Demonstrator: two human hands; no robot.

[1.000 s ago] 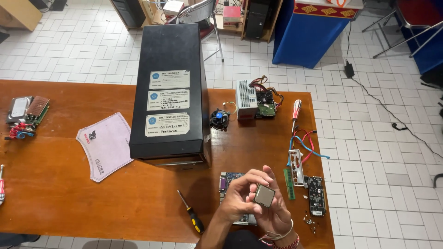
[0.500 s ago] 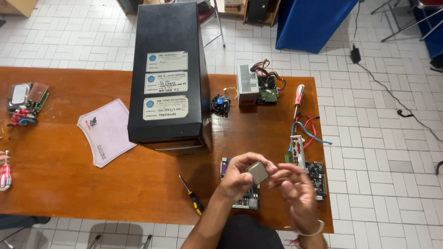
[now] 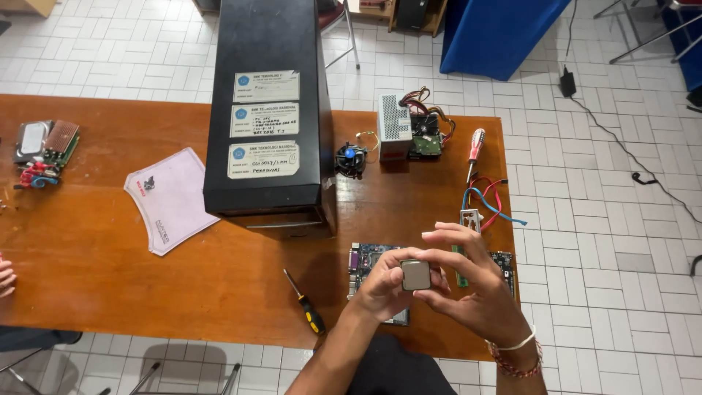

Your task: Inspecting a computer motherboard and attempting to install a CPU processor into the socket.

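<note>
- The processor chip (image 3: 415, 275), a small square with a grey metal lid, sits pinched between both hands above the near edge of the table (image 3: 110, 249), its flat face turned up toward the camera so the top can be looked over.
- The left hand (image 3: 380, 287) curls closed around the chip's left and lower edges, thumb and fingertips on its rim rather than its face.
- The right hand (image 3: 475, 285) grips the right and upper edges, its fingers bent over the top; a white band and a beaded bracelet (image 3: 515, 351) circle that wrist.
- Directly below the hands lies the motherboard (image 3: 369, 267), partly hidden by them, so the chip is held just over it.
- A yellow-handled screwdriver (image 3: 306, 303) lies left of the board, within reach.
- A green memory stick (image 3: 461, 274) and another small board (image 3: 503, 263) lie to the right, beside red and blue cables (image 3: 490, 199).
- Farther back stand the black computer case (image 3: 272, 110), a cooler fan (image 3: 351, 159), a power supply (image 3: 395, 132) and a red-handled screwdriver (image 3: 475, 146).
- A pale cloth (image 3: 170, 197) lies left of the case.
</note>
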